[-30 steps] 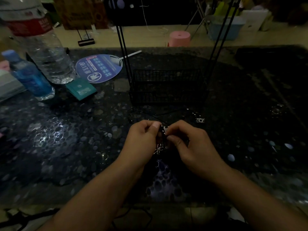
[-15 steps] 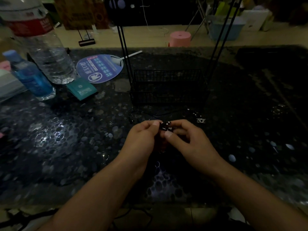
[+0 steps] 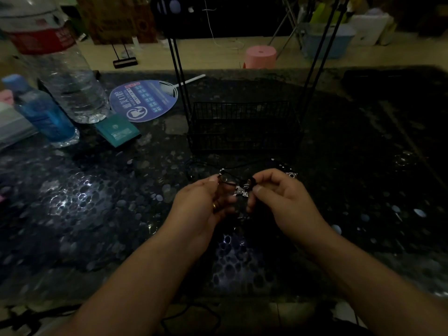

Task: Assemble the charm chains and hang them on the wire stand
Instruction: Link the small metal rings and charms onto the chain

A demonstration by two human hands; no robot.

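Charm chain point(image 3: 240, 189): silver charm cluster on a dark cord, being held just above the table point(image 3: 363, 166) between both hands, in front of the wire stand point(image 3: 244, 127).
Left hand point(image 3: 203, 209): fingers are curling, thumb and forefinger pinching the cord beside a small ring.
Right hand point(image 3: 281, 202): fingers are curling, pinching the cord at the charm.
Loose charm point(image 3: 291, 175): lying on the table just beyond the right hand.
Risks, judged: dim light and the speckled dark tabletop are hiding small parts; a slipping pinch would likely drop the charm out of sight; the slack cord may be snagging or tangling; a wrist could nudge the loose charm away.
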